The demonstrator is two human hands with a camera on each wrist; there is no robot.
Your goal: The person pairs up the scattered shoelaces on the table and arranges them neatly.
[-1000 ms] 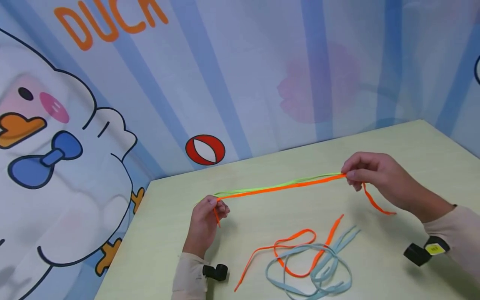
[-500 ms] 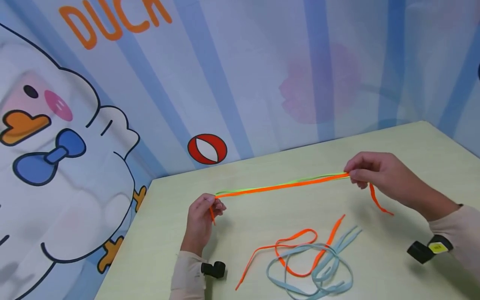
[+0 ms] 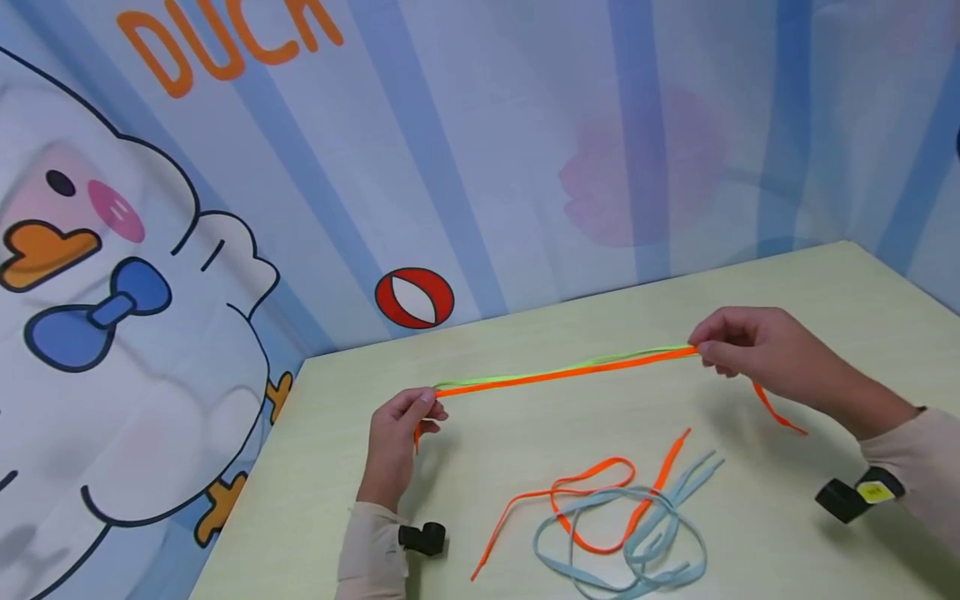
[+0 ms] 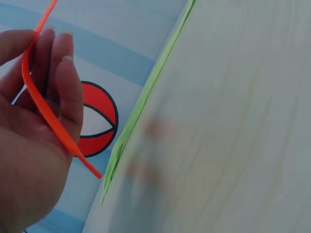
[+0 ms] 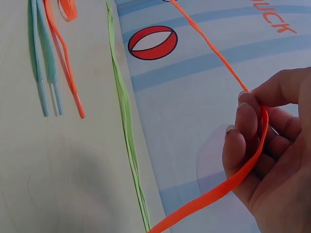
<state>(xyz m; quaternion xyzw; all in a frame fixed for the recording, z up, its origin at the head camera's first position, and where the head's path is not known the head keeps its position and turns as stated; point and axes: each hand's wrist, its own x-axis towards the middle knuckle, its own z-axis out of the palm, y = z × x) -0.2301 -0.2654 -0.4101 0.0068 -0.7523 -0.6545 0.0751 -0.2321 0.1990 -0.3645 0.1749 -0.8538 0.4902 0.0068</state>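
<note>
An orange shoelace stretches nearly straight between the two hands, above the table. My left hand pinches it near one end between thumb and index finger; the short tipped tail crosses the palm in the left wrist view. My right hand pinches the other side, and in the right wrist view a longer flat tail runs down past the palm. Behind the stretched lace, a green shoelace lies lengthwise on the table near the wall edge. The orange lace partly covers it in the head view.
Nearer the front of the pale table, a second orange shoelace lies in loose curves, tangled with light blue shoelaces. A printed cartoon backdrop stands along the table's back edge.
The hands have drawn slightly apart, the left one moving a little left. The orange tail below the right hand has swung to the right. The laces on the table stay as they were.
</note>
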